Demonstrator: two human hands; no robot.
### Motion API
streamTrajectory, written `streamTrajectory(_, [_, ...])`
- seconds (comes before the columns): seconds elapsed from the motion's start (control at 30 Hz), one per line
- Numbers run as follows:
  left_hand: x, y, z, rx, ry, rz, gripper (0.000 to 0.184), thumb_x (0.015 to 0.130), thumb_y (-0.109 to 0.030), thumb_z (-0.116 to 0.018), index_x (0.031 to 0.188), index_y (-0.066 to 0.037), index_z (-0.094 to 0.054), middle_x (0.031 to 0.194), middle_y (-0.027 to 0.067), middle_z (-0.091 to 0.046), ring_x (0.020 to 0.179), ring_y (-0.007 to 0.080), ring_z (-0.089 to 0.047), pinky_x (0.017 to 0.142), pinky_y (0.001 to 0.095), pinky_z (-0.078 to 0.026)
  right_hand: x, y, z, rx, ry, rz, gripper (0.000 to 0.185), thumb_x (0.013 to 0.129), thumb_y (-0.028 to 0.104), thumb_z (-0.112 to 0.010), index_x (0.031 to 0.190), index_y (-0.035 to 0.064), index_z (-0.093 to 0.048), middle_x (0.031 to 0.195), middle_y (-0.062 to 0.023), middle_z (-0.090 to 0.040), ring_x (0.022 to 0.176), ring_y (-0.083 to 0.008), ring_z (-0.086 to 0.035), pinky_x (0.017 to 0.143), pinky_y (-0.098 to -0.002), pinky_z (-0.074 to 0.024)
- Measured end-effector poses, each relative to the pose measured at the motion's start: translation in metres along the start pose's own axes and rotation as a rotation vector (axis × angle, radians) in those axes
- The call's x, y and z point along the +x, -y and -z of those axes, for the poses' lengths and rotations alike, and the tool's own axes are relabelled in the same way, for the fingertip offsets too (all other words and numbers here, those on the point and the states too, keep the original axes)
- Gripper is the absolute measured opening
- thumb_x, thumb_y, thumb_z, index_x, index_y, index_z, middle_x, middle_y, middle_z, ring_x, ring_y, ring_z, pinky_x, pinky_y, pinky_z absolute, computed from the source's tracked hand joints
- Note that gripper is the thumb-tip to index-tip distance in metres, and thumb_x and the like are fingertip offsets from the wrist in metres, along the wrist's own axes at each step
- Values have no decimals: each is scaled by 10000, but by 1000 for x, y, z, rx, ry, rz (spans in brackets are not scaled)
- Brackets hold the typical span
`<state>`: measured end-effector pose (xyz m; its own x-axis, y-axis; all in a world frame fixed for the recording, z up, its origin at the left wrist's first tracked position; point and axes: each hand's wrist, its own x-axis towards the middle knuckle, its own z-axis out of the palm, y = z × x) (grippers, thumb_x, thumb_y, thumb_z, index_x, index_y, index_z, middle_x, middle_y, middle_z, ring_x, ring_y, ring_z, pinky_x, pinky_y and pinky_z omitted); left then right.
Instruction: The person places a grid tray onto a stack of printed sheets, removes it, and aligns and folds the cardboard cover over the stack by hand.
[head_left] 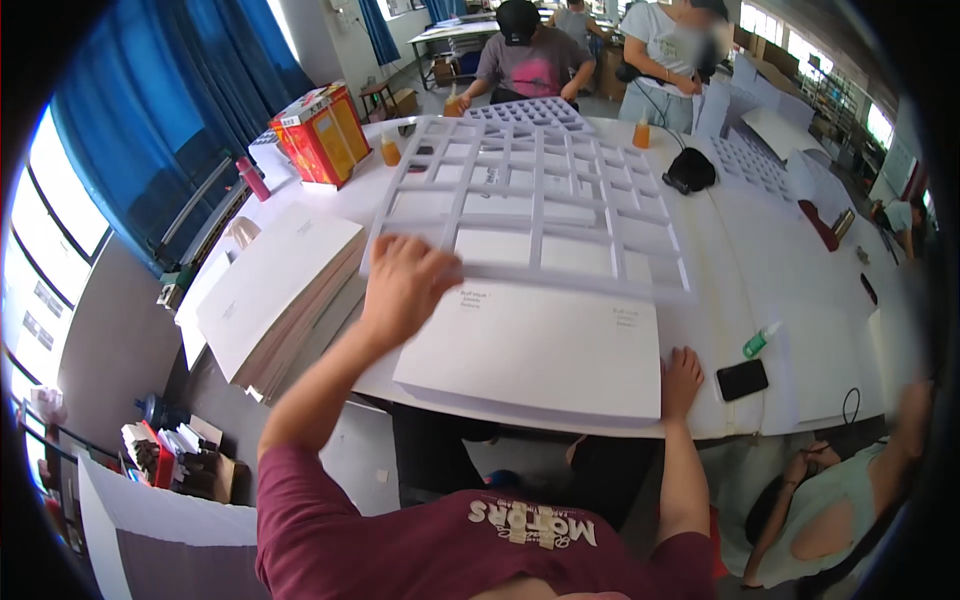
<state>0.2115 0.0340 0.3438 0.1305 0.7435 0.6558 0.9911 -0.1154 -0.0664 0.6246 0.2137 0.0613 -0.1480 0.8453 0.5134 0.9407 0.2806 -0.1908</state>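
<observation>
A large white grid frame point(537, 215) with many rectangular openings lies tilted across the middle of the table. My left hand point(405, 285) is at its near left corner, fingers bent over the edge; whether they grip it is hard to see. Below the grid's near edge sits a thick stack of white boards point(530, 350) with small print on top. Beside the right side of that stack, my right hand point(683, 380) rests on the table with its fingers stretched out and nothing in it. A black phone point(741, 380) and a green bottle point(762, 340) lie to its right.
Another paper stack point(285, 290) leans at the left of the white table point(730, 290). A red and yellow box point(321, 135), orange glue bottles point(390, 150) and a black object point(690, 171) stand farther back. Co-workers are across the table; another person point(825, 500) sits at the right.
</observation>
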Motion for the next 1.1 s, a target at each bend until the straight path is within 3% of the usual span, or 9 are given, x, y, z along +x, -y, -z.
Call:
streamTrajectory(0.2, [-109,-68,-12,-90,114,115,339,673,-172,-822,983,-144,-689,817,7,-569,843,231,-586,930,439,-368,-1,-45,-48,117,39,-50,408,908,297,-607,1197,11,-567,1317,-146,-539,1224,-345,-498,1016,-460,-371])
streamTrajectory(0.27, [-132,-70,-33,-121,239,171,402,712,-178,-803,1089,-153,-667,897,26,-586,924,239,-584,976,461,-352,6,-46,-28,652,208,-351,486,982,383,-525,1272,-7,-544,1364,-159,-528,1245,-322,-511,1015,-438,-396])
streamTrajectory(0.37, [-141,-70,-33,-82,250,184,571,731,-206,-800,1256,-142,-586,1125,86,-589,1100,275,-546,1051,489,-309,-12,-41,-20,1240,87,-562,654,1018,526,-388,1357,-26,-485,1395,-187,-505,1287,-310,-491,1040,-427,-398])
streamTrajectory(0.5, [-163,-44,-22,-80,220,340,836,725,-251,-824,1424,-44,-412,1448,190,-419,1311,369,-415,1117,488,-251,-54,22,74,1493,124,-544,794,997,622,-289,1427,-37,-396,1448,-209,-439,1336,-300,-442,1091,-430,-359])
streamTrajectory(0.57, [-189,-26,-25,-190,238,558,864,742,-259,-821,1439,-17,-371,1461,206,-403,1343,364,-385,1127,490,-225,-76,37,100,1427,91,-454,813,991,639,-265,1438,-32,-377,1456,-209,-426,1339,-309,-436,1098,-431,-353])
streamTrajectory(0.7, [-217,-4,-41,-388,265,778,768,794,-212,-789,1406,44,-401,1387,247,-490,1277,385,-470,1077,442,-334,-85,59,133,1133,85,-175,529,1061,340,-360,1449,-20,-369,1440,-165,-455,1322,-271,-453,1096,-371,-348])
streamTrajectory(0.77, [-215,0,-46,-509,231,772,595,816,-177,-762,1308,46,-513,1207,247,-616,1117,403,-583,954,429,-454,-88,62,139,957,142,-184,483,1057,285,-385,1442,-7,-389,1411,-167,-486,1254,-255,-503,1066,-344,-369])
streamTrajectory(0.9, [-214,2,-58,-483,216,752,492,826,-179,-753,1228,26,-559,1054,231,-649,1015,427,-593,876,447,-469,-97,67,125,883,53,-214,432,1018,133,-484,1426,3,-420,1308,-145,-566,1062,-195,-571,964,-318,-424])
streamTrajectory(1.1, [-205,9,-44,-573,299,761,691,809,-293,-784,1357,-3,-477,1115,253,-651,1076,420,-606,903,427,-474,-96,73,129,1021,110,-281,451,988,43,-517,1417,-25,-395,1311,-159,-555,1154,-194,-572,988,-317,-444])
